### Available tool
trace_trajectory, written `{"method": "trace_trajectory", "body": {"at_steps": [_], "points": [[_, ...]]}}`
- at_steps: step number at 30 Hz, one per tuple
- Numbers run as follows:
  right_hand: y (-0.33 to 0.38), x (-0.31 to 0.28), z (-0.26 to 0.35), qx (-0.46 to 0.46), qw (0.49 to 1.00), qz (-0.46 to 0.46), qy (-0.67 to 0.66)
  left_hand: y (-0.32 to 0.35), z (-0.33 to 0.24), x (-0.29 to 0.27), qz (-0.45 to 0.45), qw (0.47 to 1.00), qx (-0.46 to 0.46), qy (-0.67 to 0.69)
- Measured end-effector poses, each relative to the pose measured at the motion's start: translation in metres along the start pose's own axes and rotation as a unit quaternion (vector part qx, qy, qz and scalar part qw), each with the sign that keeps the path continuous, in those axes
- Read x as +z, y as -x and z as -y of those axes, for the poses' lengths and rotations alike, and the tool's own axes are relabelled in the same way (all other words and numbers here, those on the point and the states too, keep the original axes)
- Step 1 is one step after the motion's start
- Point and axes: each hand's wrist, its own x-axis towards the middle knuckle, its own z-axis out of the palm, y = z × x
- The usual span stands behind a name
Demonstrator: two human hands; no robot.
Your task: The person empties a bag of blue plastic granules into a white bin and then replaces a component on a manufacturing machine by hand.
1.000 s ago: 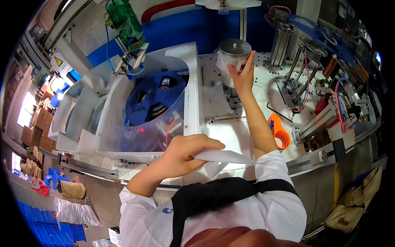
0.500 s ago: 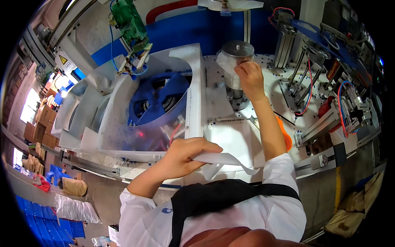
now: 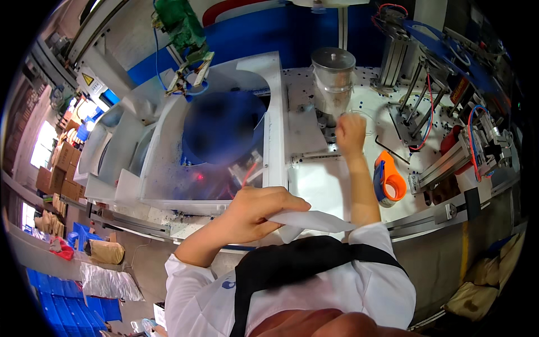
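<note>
A curled white sheet (image 3: 314, 220), like paper or thin film, is pinched in my left hand (image 3: 252, 213), low in front of my apron. My right hand (image 3: 351, 135) is closed and a little blurred just in front of a metal canister (image 3: 333, 78). What its fingers hold, if anything, is hidden. A clear wrap covers the canister's sides, and its round lid has a small knob. To the left, inside a white-walled housing (image 3: 273, 129), a blue disc (image 3: 222, 126) is smeared by motion.
An orange tape dispenser (image 3: 393, 182) lies right of my right forearm, near a black hex key (image 3: 393, 149). Metal fixtures with red and blue hoses (image 3: 429, 112) stand at the right. A green machine head (image 3: 178, 25) hangs over the housing.
My right hand has come down and toward me, away from the canister's side. The blue disc, sharp before, is now blurred. My left hand still grips the white sheet.
</note>
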Motion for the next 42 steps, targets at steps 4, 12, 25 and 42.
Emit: {"method": "trace_trajectory", "body": {"at_steps": [4, 12, 25, 42], "points": [[0.046, 0.028, 0.011, -0.004, 0.999, 0.006, -0.036, 0.01, 0.0, -0.002, -0.035, 0.999, 0.024, -0.018], [-0.058, -0.048, -0.036, 0.215, 0.893, -0.274, -0.286, 0.015, 0.008, -0.004, -0.017, 1.0, 0.006, 0.019], [-0.142, 0.03, -0.099, 0.285, 0.737, 0.093, -0.605, 0.005, 0.014, -0.006, -0.007, 0.999, -0.036, -0.001], [-0.1, 0.056, -0.149, 0.22, 0.837, 0.393, 0.312, 0.039, -0.021, -0.013, -0.033, 0.997, 0.012, -0.069]]}}
